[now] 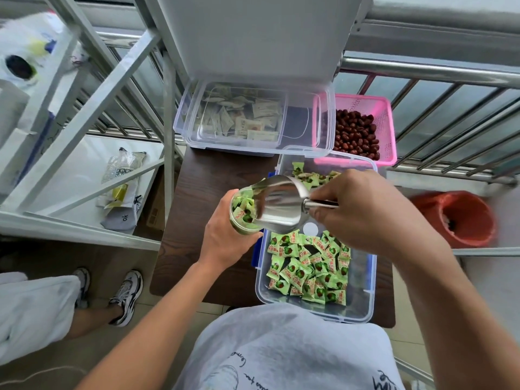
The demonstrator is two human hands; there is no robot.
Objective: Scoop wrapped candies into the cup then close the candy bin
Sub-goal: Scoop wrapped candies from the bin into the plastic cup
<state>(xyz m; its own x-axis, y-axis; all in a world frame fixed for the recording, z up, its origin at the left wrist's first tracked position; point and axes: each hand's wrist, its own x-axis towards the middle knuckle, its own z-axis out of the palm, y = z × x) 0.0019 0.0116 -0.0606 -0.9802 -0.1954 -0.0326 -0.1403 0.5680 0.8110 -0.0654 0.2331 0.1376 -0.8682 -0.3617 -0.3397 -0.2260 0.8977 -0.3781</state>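
Note:
My left hand [225, 240] grips a clear plastic cup [244, 212] from below, over the bin's left edge; green wrapped candies fill much of it. My right hand [363, 206] holds the handle of a steel scoop [278, 204], whose mouth is tipped onto the cup's rim. Under both hands sits the open clear candy bin [363, 294] with blue latches, holding several green wrapped candies [309, 266]. I cannot make out the bin's lid.
A second clear bin [253, 119] of white sachets stands behind on the dark wooden table [197, 220], its lid raised. A pink basket [365, 128] of red dates sits at back right. A metal railing, a red bucket [453, 218], white shelving and another person's legs surround the table.

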